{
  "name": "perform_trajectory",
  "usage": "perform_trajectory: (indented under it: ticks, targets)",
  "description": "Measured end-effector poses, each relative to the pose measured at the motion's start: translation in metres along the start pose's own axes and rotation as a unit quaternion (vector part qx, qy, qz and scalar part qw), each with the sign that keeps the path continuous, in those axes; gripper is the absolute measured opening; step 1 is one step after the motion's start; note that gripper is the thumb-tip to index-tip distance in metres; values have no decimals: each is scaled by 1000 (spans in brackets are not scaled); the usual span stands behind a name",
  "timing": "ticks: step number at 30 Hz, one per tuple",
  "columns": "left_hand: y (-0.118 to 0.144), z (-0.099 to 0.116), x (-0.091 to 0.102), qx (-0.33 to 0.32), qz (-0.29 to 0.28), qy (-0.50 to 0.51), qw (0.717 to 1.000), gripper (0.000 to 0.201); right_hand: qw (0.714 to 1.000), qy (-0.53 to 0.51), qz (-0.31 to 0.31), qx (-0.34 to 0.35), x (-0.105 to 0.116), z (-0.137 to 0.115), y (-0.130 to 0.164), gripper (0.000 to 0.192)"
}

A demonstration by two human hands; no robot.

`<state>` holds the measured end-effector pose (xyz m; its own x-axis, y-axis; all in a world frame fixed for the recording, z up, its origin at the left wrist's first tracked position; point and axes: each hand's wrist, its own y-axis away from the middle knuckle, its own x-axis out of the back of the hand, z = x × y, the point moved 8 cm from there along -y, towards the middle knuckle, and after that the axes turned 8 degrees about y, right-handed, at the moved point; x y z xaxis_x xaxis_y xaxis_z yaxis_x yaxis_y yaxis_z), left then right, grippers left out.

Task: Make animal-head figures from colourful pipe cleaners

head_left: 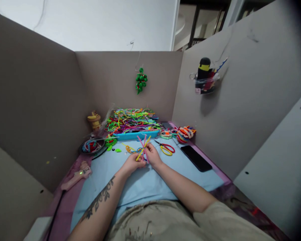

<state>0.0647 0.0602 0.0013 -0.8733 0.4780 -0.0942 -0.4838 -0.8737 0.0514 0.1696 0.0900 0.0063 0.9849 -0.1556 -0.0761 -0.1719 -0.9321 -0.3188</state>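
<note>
Pink and yellow pipe cleaners (139, 155), crossed at the middle like a star, are held between my two hands above the blue cloth (110, 184). My left hand (134, 162) is closed, pinching the lower ends. On the other side my right hand (152, 154) has its fingers closed near the crossing point. Just beyond my left hand lie orange, yellow and blue pipe cleaner pieces (129, 149). Scissors (167, 148) with red and yellow handles rest right of my right hand.
A blue tray (135, 135) heaped with colourful pipe cleaners stands at the back. To the left are a glue gun (77, 176), a dark bowl (81, 150) and a green figure (111, 142). A phone (196, 158) and a striped craft piece (184, 134) lie right. Grey partitions (125, 83) enclose the table.
</note>
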Motion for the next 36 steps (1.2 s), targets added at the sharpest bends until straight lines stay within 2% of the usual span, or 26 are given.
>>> perform_trajectory:
  ticks: [11,16,22,28,36]
  targets:
    - [-1,-2,-2,-6,-22,-9,1000,31,1000,19,-15,8,-1,0,0,12]
    - [4,9,-3,-26,-59,43,997,46,1000,7,-31,3,-1,0,-1,11]
    - [-1,15,33,-27,69,73,995,38,994,62,-41,75,0,-11,0,10]
    - [-5,23,36,-75,74,12,994,34,957,204,-72,192,-12,-41,17,9]
    - [-2,31,33,-95,67,-12,993,31,935,272,-92,209,-17,-41,23,10]
